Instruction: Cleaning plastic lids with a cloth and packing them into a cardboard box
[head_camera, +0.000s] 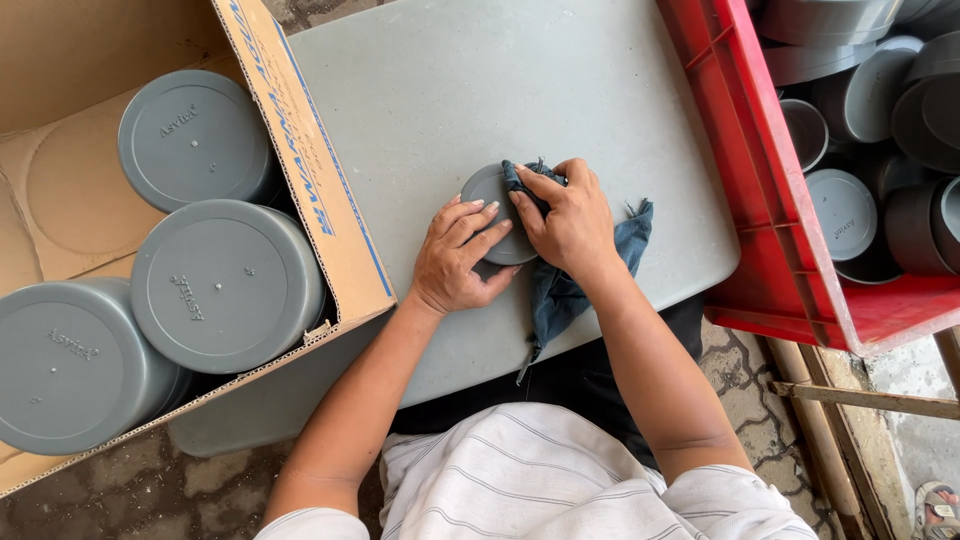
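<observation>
A round grey plastic cap (492, 190) lies on the grey table (480, 80) in front of me. My left hand (455, 258) rests on its near left side, fingers spread over the cap and holding it down. My right hand (568, 218) presses a dark blue cloth (560, 295) against the top right of the cap. The rest of the cloth trails off under my right wrist toward the table's near edge.
A cardboard box (310, 170) on the left holds three large grey caps (225, 283), stacked. A red plastic crate (760, 200) on the right is full of several grey caps (843, 212). Paved ground shows below, with someone's sandalled foot (940, 505) at the bottom right.
</observation>
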